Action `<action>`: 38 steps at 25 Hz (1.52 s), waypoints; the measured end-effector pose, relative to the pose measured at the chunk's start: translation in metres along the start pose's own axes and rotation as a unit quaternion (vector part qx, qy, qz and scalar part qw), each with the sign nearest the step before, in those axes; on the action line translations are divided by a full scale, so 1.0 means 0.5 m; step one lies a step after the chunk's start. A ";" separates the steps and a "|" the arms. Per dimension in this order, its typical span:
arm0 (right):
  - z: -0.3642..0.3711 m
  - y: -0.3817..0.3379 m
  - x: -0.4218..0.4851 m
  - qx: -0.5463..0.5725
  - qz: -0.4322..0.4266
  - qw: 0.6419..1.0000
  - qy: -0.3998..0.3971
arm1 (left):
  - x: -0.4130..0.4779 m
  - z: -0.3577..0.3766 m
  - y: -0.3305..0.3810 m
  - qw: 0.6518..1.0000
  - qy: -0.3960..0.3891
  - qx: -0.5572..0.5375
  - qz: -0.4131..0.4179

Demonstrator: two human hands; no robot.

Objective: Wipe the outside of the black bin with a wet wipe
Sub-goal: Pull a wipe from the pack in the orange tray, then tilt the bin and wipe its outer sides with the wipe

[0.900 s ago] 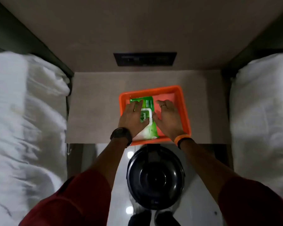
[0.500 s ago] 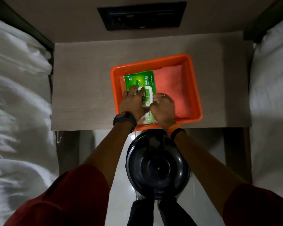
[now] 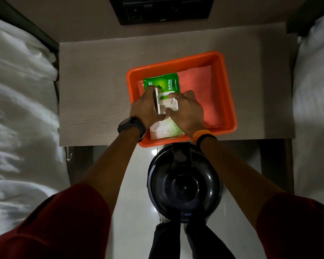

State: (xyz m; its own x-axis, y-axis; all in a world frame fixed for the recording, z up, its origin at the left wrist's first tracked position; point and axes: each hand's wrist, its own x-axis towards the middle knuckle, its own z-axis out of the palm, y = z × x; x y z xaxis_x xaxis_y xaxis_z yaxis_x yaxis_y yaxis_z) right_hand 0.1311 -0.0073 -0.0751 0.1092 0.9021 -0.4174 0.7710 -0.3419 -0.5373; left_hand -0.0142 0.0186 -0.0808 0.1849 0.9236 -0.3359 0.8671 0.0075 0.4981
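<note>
A green wet wipe pack (image 3: 165, 83) lies in the left half of an orange tray (image 3: 226, 86) on the bedside table (image 3: 94, 86). My left hand (image 3: 145, 109) holds the pack's white flip lid raised upright. My right hand (image 3: 187, 110) pinches a white wipe (image 3: 171, 104) sticking out of the pack's opening. The round black bin (image 3: 184, 184) with its lid shut stands on the floor just below the table's front edge, between my forearms.
A pink cloth (image 3: 198, 85) lies in the tray's right half. White bedding (image 3: 21, 116) flanks the table on the left and more bedding (image 3: 314, 101) on the right. A dark socket panel (image 3: 163, 10) sits on the wall behind. My feet show below the bin.
The lid of the pack was flat under my hands; now my left hand has flipped it up and my right hand grips a wipe. The view has moved closer.
</note>
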 end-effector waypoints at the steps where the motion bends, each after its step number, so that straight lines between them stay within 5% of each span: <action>1: 0.003 -0.001 0.008 -0.040 -0.017 0.999 -0.016 | -0.002 0.000 -0.001 1.000 0.000 -0.001 0.002; 5: 0.003 0.006 0.028 -0.093 -0.061 0.994 -0.020 | -0.003 0.003 -0.002 1.000 -0.005 -0.003 0.012; 10: -0.017 0.012 0.041 0.142 0.017 0.990 -0.005 | -0.006 0.005 0.001 1.000 -0.010 -0.004 0.007; 15: -0.052 0.051 0.027 0.314 0.127 0.941 0.021 | -0.058 0.023 0.008 0.995 -0.014 0.054 0.079; 17: -0.056 0.072 0.006 0.352 0.156 0.920 0.066 | -0.079 0.041 0.014 0.984 -0.057 0.111 0.126; 22: -0.071 0.092 -0.063 0.357 0.138 0.914 0.133 | -0.084 0.055 0.047 0.977 -0.095 0.173 0.082; 26: -0.094 0.087 -0.166 0.507 0.139 0.840 0.134 | -0.072 0.025 0.077 0.971 -0.156 0.173 0.048; 28: -0.107 0.109 -0.238 0.561 0.149 0.804 0.128 | -0.111 0.021 0.104 0.986 -0.088 0.122 0.074; 31: -0.095 0.180 -0.354 0.547 0.181 0.807 0.130 | -0.215 0.061 0.155 0.980 0.031 -0.011 0.198; 34: -0.050 0.283 -0.432 0.507 0.226 0.819 0.145 | -0.272 0.166 0.197 0.966 -0.099 -0.010 0.239; 38: 0.046 0.432 -0.475 0.467 0.282 0.825 0.149 | -0.236 0.334 0.198 0.904 -0.298 0.197 0.233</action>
State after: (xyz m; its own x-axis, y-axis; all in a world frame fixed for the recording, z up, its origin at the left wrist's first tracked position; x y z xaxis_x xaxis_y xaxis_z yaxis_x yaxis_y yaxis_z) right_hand 0.2572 -0.3015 -0.1090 0.5412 0.5078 -0.6703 -0.2585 -0.6580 -0.7072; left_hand 0.1272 -0.1538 -0.1254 0.6875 0.4190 -0.5932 0.7065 -0.5748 0.4128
